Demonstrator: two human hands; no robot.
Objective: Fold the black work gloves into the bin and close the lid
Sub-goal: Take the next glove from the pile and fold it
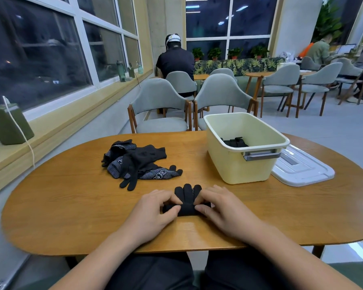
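Note:
A black work glove lies on the wooden table near its front edge, cuff end rolled toward its fingers, which point away from me. My left hand pinches the roll's left end and my right hand pinches its right end. A loose pile of black dotted gloves sits further back to the left. The cream bin stands open at the right with a folded black glove inside. Its white lid lies flat on the table to the right of the bin.
Two grey chairs stand behind the table. A green box with a white cable rests on the window ledge at left. A person sits with their back turned further away, and more tables, chairs and people fill the right background.

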